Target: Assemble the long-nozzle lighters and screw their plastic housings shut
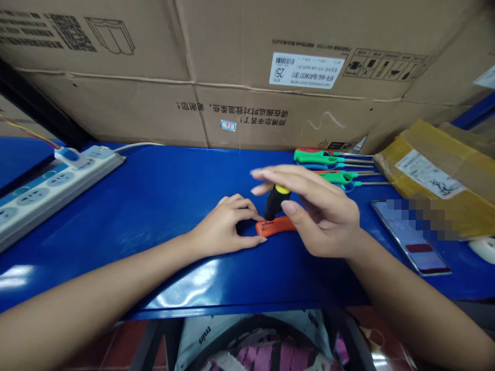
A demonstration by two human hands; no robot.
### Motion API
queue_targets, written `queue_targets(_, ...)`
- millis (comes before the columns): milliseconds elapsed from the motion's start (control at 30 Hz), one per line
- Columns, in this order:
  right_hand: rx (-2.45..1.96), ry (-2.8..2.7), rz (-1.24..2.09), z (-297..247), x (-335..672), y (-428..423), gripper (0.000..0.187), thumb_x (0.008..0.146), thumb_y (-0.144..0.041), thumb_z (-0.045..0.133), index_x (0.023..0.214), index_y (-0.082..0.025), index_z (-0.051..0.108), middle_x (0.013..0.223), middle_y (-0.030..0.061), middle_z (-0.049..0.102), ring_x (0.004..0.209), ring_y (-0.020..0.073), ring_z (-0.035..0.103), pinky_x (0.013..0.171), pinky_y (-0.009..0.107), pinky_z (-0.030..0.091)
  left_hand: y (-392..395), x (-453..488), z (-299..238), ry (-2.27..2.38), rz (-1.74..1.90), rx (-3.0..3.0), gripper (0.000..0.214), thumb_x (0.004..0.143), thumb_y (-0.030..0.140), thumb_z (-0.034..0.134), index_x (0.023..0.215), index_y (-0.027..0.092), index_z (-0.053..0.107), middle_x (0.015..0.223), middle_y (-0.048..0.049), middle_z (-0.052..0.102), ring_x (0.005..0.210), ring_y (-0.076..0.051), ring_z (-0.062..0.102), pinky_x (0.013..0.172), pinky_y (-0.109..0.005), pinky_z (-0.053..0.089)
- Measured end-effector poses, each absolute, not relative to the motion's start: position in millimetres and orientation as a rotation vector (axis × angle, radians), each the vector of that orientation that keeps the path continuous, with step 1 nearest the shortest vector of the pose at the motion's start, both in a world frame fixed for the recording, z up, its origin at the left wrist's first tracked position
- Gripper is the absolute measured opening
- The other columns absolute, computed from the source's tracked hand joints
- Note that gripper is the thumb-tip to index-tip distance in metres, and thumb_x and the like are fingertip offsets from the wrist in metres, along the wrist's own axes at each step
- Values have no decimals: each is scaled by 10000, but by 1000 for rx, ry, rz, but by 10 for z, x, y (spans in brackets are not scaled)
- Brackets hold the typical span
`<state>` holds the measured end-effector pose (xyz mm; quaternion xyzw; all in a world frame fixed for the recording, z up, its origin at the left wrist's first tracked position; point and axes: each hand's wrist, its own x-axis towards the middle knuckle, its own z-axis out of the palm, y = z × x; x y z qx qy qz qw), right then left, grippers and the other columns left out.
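An orange lighter body [284, 225] lies flat on the blue table, its right part hidden behind my right hand. My left hand [228, 226] rests on the table and grips the lighter's left end between thumb and fingers. In my right hand [320, 214] is a short screwdriver [275, 202] with a black and yellow handle, pinched between thumb and fingers. It stands tilted, with its tip on the lighter's left end near a dark slot. Behind my right hand lie several long-reach lighters [315, 156] in green, red, orange and blue, their metal tubes pointing right.
A phone [412, 237] lies right of my right hand. Beyond it stands a yellow-taped box [444, 175], with a white object [483, 249] near the edge. A power strip [58, 180] with a plug is at left. A large carton [240, 67] walls off the back.
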<state>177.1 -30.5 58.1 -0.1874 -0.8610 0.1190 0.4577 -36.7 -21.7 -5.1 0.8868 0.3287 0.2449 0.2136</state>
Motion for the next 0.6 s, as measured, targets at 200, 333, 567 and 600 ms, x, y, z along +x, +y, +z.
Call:
queue_targets(200,-453,-2057,30,599,1779,-287,357,932,-334,678,1260,-195,652,1083,108,680,1033,243,646,906,432,578,-218,-373,-57,930,678,2451,294,837,498,767,1002,255,751,994,-14,696,967,-217,603,838,-359,386)
queue_targets(333,-470,-2213,245,634,1814,-301,445,1015,-206,475,1460,-187,492,1335,137,630,1171,241,629,1002,467,543,-226,-369,-61,911,697,2459,298,829,477,778,1010,243,744,1039,-25,702,1003,-228,605,889,-378,388)
queue_targets(567,-520,-2095,62,642,1804,-298,336,954,-265,640,1285,-204,648,1088,99,687,1002,221,658,888,406,580,-219,-353,-67,928,679,2461,306,834,487,769,1025,249,745,1032,-29,703,988,-231,594,862,-371,400)
queue_targets(600,-515,-2141,136,654,1809,-304,361,983,-239,578,1341,-197,612,1165,112,682,1048,225,659,915,418,575,-218,-355,-65,921,686,2461,300,834,480,771,1021,248,745,1051,-29,705,1001,-234,597,881,-378,400)
